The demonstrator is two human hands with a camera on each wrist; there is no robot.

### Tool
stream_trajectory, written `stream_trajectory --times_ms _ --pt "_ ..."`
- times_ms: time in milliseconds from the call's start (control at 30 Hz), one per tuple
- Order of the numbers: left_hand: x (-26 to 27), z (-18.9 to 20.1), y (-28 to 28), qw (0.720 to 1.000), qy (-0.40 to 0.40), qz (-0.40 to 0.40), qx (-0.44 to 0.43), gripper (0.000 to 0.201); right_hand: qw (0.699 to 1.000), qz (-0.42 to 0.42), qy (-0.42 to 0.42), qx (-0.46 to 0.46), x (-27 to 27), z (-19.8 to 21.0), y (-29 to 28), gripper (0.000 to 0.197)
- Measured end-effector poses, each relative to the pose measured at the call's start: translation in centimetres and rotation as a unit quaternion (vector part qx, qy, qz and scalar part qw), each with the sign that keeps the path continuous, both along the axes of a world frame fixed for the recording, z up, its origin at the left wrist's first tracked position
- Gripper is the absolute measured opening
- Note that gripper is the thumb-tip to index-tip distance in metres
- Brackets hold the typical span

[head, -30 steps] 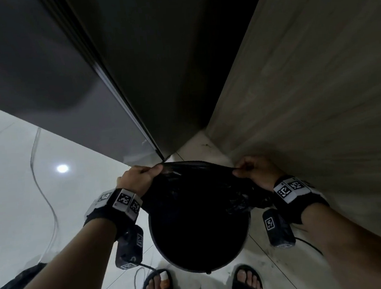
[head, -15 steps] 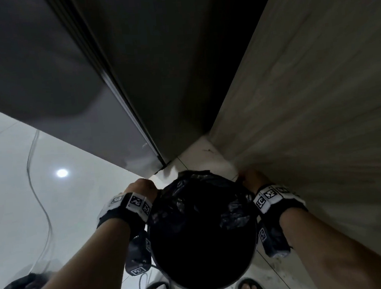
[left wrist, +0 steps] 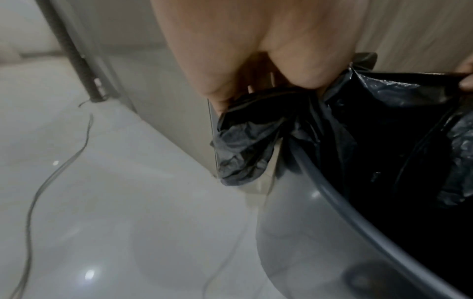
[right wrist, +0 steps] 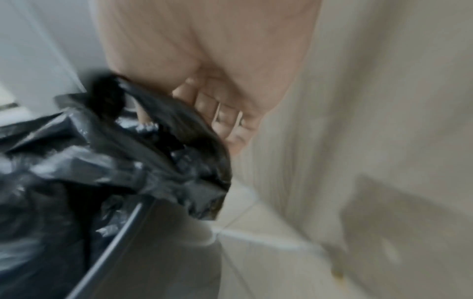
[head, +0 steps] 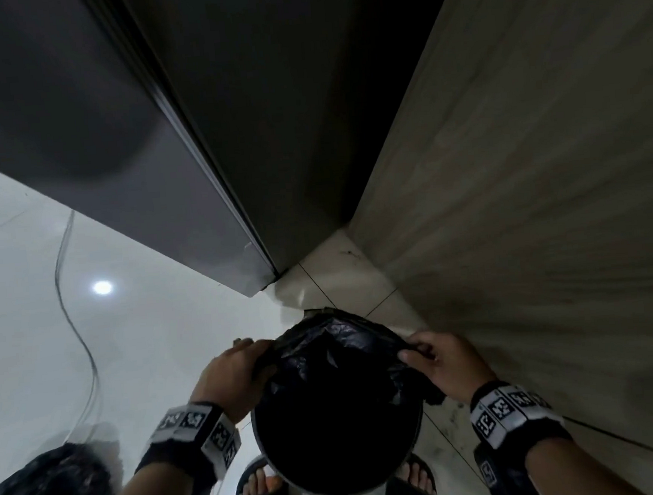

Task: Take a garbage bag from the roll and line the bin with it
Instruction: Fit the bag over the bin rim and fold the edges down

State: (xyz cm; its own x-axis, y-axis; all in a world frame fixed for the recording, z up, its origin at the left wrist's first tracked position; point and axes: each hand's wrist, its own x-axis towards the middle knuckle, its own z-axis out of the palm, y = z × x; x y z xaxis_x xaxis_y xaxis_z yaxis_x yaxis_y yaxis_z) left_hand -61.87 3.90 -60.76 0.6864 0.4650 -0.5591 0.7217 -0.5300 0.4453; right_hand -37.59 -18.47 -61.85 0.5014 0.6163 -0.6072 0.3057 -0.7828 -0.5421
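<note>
Left hand (head: 231, 376) pinches the bag (head: 337, 357) at the bin's (head: 338, 490) left edge; right hand (head: 441, 361) pinches it at the right; the bag hangs into the bin, folded outside its rim on both sides.

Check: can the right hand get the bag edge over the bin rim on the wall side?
Probably yes. The right hand already pinches the bag by the bin rim; a gap of floor separates it from the wall.

Bag (head: 325, 349) in bin (left wrist: 294, 232), hands (head: 229, 376) gripping opposite sides.
</note>
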Motion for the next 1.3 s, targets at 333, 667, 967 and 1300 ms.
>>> stream_trajectory --times_ms 333,667,967,1300 --pt "4.7 0.1 2.6 0.982 -0.111 0.128 0.086 0.021 0.989 -0.101 -0.090 0.057 3.2 -0.5 5.0 0.017" --pt "-2.6 -0.2 0.2 0.978 -0.012 -0.167 0.123 0.011 0.993 -0.084 0.070 -0.046 1.2 0.4 -2.9 0.022" --pt "-1.4 0.0 -3.1 0.939 0.284 -0.195 -0.001 0.047 0.923 -0.375 0.077 0.034 -0.7 0.0 -2.4 0.022" --pt "7.8 -0.3 -0.3 0.987 0.054 0.129 0.081 0.032 0.993 -0.069 0.045 -0.085 0.8 1.4 5.4 0.040"
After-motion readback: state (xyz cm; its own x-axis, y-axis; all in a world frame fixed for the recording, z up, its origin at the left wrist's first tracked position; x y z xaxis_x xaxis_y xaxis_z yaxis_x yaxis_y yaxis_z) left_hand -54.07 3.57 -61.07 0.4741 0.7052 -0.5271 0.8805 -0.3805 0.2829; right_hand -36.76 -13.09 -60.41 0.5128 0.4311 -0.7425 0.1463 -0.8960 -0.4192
